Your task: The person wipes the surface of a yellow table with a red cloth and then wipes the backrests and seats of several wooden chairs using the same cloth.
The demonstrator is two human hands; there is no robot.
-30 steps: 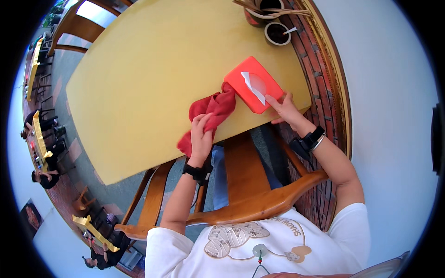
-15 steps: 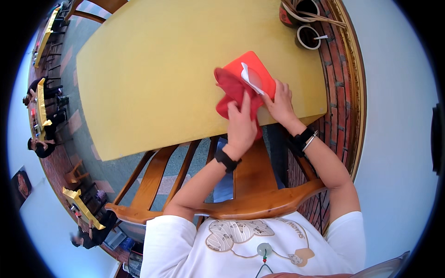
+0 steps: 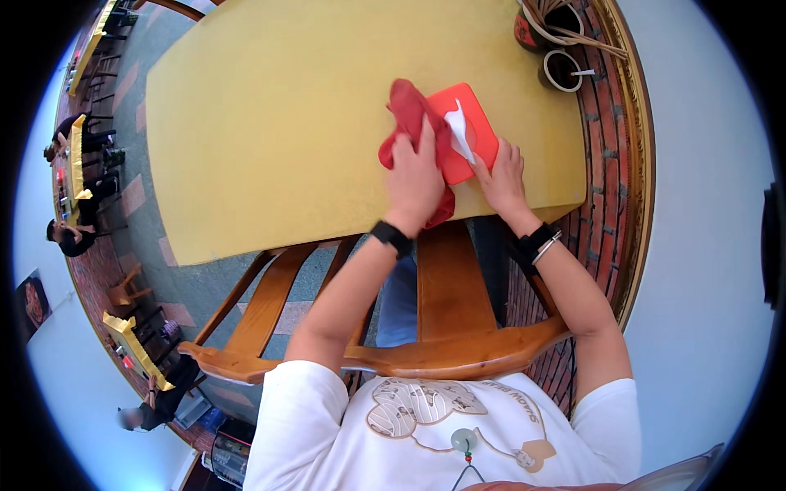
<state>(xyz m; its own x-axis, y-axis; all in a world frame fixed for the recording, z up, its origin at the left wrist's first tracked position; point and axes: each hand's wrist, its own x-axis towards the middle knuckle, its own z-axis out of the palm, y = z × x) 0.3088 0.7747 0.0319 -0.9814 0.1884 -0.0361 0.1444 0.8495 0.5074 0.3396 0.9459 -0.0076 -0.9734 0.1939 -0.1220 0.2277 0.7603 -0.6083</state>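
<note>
My left hand (image 3: 415,180) grips a crumpled red cloth (image 3: 408,102), part of which hangs below the hand toward the table's near edge. The cloth presses against the left side of a red tissue box (image 3: 483,123). A white tissue (image 3: 457,125) sticks up from the opening in the box's top. At the near right corner of the box, my right hand (image 3: 505,180) holds it, thumb close to the tissue's lower end. Whether the box rests flat or is slightly lifted, I cannot tell. Both hands are over the near right part of the yellow table (image 3: 270,139).
A pot with thin sticks (image 3: 532,29) and a dark cup with a white handle showing (image 3: 561,71) stand at the far right, by the brick wall edge (image 3: 602,164). A wooden chair (image 3: 458,352) is between me and the table. Several people sit at other tables (image 3: 135,348) far left.
My left hand has shifted slightly left and away from me with the cloth. The tissue box has turned a little, and my right hand stays on its corner.
</note>
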